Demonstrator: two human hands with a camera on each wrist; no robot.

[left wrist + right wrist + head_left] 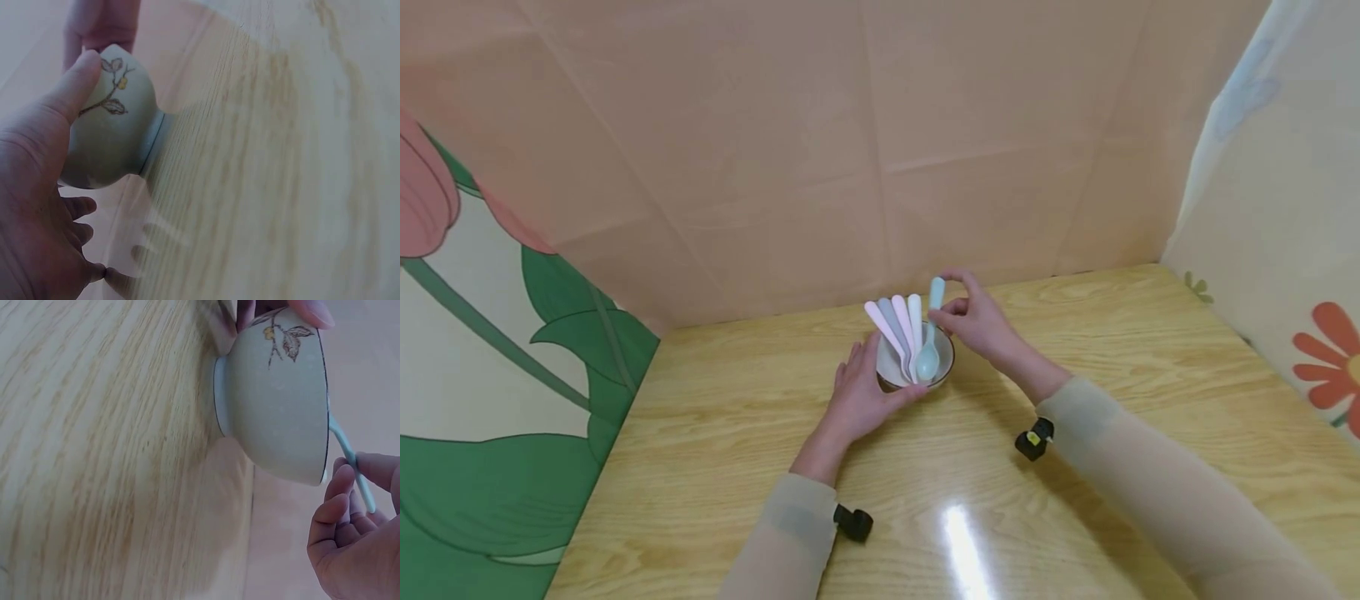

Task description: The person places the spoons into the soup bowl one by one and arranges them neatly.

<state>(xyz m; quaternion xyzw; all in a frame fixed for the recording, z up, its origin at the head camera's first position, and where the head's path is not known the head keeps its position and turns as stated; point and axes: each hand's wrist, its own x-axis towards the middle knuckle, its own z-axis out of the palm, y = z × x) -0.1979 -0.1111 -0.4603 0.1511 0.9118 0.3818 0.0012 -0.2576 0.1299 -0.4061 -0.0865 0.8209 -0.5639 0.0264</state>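
Note:
A white bowl (275,400) with a dark rim and a painted leaf sprig stands on the table. Several spoons lean in it: pink spoons, a grey spoon (895,323) and a white spoon (915,312), their handles fanned out beyond the far rim. My left hand (863,396) grips the bowl's left side, its thumb along the near rim. With thumb and fingers my right hand (973,319) pinches the handle of a light blue spoon (928,360) at the bowl's right. That spoon's head lies within the bowl's outline; whether it touches the inside cannot be told.
The wood-grain table (715,467) runs back to a pinkish-orange sheet (775,167). Printed flowers and leaves cover the side panels at left and right. A black wrist camera (853,524) sits on the left sleeve and another camera (1033,440) on the right.

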